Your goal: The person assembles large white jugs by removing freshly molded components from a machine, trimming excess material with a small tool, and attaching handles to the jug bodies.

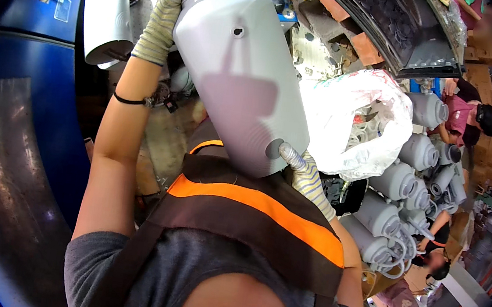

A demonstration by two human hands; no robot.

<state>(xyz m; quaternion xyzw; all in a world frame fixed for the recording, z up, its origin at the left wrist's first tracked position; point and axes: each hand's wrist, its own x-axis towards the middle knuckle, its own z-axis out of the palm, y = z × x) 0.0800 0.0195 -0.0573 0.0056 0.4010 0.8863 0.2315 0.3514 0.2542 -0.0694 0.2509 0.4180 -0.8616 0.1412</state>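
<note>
A large light-grey plastic canister (227, 59) lies tilted between my hands, its necked end far and its base toward my apron. My left hand (164, 18), in a striped knit glove, grips its shoulder beside the neck. My gloved right hand (309, 176) holds the base end from the right, with the thumb beside a dark grey round spot (274, 149). Whether this spot is a disc or an opening, I cannot tell. A small hole (237, 31) shows higher up the wall. The fingers of my right hand are mostly hidden behind the canister.
Blue machinery (33, 84) stands at the left, near a white cylinder (109, 17). Right of the canister sits an open white plastic bag (354, 121) holding small parts. A black bin (391, 24) contains dark discs. Several grey canisters (383, 213) and co-workers (463, 112) are farther right.
</note>
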